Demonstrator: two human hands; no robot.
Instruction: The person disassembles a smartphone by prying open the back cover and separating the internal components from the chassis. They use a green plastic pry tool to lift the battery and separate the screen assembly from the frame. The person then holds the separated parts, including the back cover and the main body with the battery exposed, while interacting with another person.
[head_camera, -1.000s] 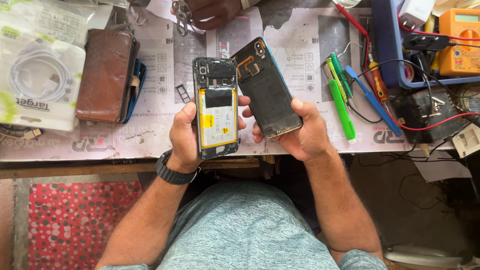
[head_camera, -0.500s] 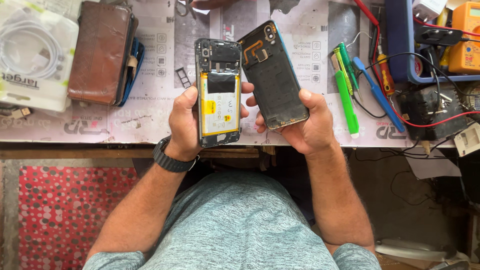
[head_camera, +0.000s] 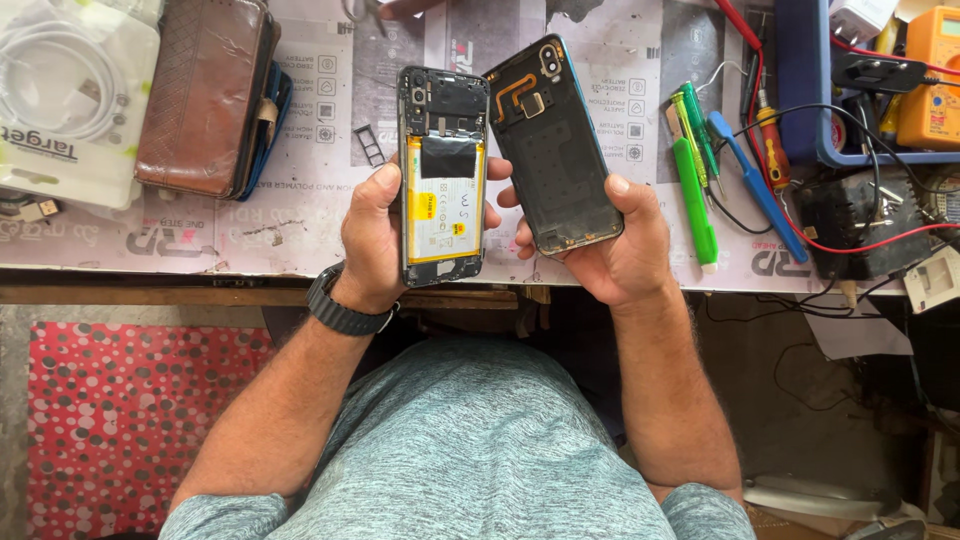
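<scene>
My left hand (head_camera: 368, 232) grips an opened smartphone (head_camera: 442, 175) with its back off, showing a yellow battery and dark circuit parts. A black watch sits on that wrist. My right hand (head_camera: 612, 252) holds the removed dark back cover (head_camera: 555, 150), inner side up, with an orange flex strip near its top. The two pieces are side by side just above the front edge of the workbench (head_camera: 250, 250), almost touching.
A brown leather wallet (head_camera: 205, 95) and a packaged white cable (head_camera: 60, 95) lie at the left. Green and blue tools (head_camera: 695, 185), a red-handled screwdriver, wires, a blue tray (head_camera: 800, 90) and an orange meter (head_camera: 930, 80) are at the right. Another person's hand (head_camera: 400, 8) shows at the top edge.
The view has shifted slightly, so the bench items sit a little higher in frame. Both hands keep the phone and cover side by side, with hardly any movement.
</scene>
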